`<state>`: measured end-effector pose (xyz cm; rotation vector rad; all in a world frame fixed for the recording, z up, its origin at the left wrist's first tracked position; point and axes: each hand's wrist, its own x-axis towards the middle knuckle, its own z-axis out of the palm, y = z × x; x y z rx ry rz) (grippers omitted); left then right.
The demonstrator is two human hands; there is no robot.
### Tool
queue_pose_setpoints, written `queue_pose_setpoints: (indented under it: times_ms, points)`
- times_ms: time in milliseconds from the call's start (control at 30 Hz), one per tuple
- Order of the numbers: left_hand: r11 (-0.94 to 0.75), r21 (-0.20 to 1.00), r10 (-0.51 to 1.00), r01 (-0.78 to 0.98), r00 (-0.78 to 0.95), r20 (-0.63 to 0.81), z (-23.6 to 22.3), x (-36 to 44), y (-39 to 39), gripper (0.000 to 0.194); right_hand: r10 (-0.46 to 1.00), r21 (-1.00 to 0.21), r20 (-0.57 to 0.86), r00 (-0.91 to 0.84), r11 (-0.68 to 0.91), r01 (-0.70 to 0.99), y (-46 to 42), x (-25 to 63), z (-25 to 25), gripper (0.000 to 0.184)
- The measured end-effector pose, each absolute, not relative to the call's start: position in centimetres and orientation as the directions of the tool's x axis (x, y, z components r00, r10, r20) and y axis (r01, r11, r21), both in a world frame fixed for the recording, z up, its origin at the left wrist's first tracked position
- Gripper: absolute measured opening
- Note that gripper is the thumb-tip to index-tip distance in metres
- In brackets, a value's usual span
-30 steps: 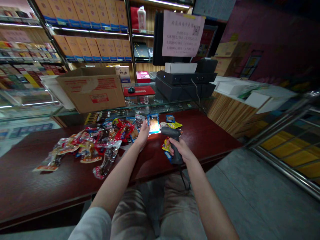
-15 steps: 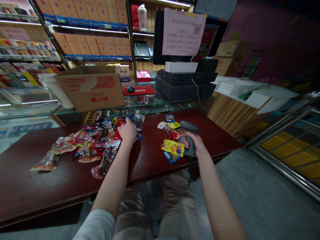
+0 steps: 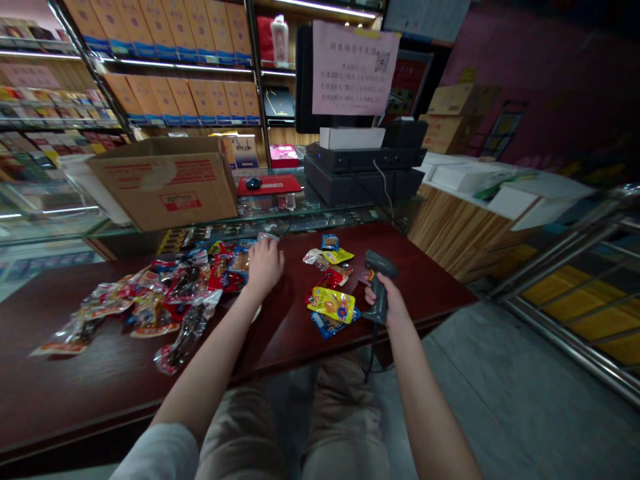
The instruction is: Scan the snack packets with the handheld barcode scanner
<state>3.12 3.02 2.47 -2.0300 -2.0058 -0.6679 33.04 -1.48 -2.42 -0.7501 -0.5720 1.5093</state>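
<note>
My right hand (image 3: 387, 300) is wrapped round the grip of a dark grey barcode scanner (image 3: 381, 263), its head tilted toward the left. My left hand (image 3: 267, 265) is at the right end of a heap of snack packets (image 3: 187, 280), fingers curled over a clear snack packet (image 3: 269, 237). Only the ends of that packet show; the rest is under the hand. Red and blue packets lie just left of these fingers. Between my hands sits a smaller group, with a yellow snack packet (image 3: 333, 303) on top of a blue packet (image 3: 327, 327).
The dark red table (image 3: 285, 340) stands against a glass counter. On the counter are an open cardboard box (image 3: 165, 187), a mouse (image 3: 253, 182) on a red pad and a till with a monitor (image 3: 305, 80). A metal railing (image 3: 565, 333) runs along the right.
My left hand has moved slightly right, out of the heap, and closed over a clear packet. The scanner has come away from the small group of packets. The view has shifted a little.
</note>
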Motion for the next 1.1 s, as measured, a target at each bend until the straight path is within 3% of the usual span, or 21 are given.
queue_pose_setpoints:
  times_ms: [167,267,367,433,533,600,800,933,1100]
  points:
    - [-0.083,0.258,0.987,0.962,0.116,-0.114,1.8,9.1,7.8,0.060,0.994,-0.734,-0.107,0.010,-0.072,-0.675,-1.3,33.1,-2.7,0.023]
    - [0.032,0.273,0.973,0.961,0.032,-0.227,1.1,10.6,10.1,0.075,0.993,-0.722,-0.116,0.026,-0.067,-0.689,-1.2,33.1,-2.7,0.024]
    - [0.145,0.380,0.978,0.914,-0.073,-0.196,0.1,10.7,11.0,0.079,0.992,-0.718,-0.120,0.022,-0.072,-0.692,-1.1,33.2,-2.6,0.023]
    - [0.159,0.524,0.985,0.837,-0.096,-0.146,-0.6,10.4,11.2,0.069,0.993,-0.720,-0.121,0.017,-0.076,-0.690,-1.1,33.2,-2.6,0.024]
    - [0.055,0.841,0.988,0.538,-0.153,0.034,-1.0,9.8,11.2,0.050,0.992,-0.723,-0.124,0.014,-0.081,-0.686,-1.1,33.2,-2.5,0.025]
    - [-0.053,0.939,0.966,0.340,-0.219,0.134,-0.6,9.3,11.0,0.044,0.992,-0.723,-0.129,0.011,-0.086,-0.686,-1.2,33.2,-2.5,0.026]
    - [-0.269,0.963,0.914,0.025,-0.309,0.264,1.9,7.1,8.9,0.032,0.996,-0.784,-0.093,0.016,-0.063,-0.618,-1.4,32.8,-2.1,0.030]
    - [-0.313,0.944,0.892,0.104,-0.310,0.330,2.0,5.1,6.6,0.029,0.999,-0.823,-0.034,0.039,-0.006,-0.567,-2.2,32.0,-1.3,0.034]
    - [-0.376,0.846,0.834,0.377,-0.259,0.486,1.3,3.4,3.9,0.026,0.999,-0.890,0.000,-0.038,-0.017,-0.455,-4.5,29.5,0.5,0.033]
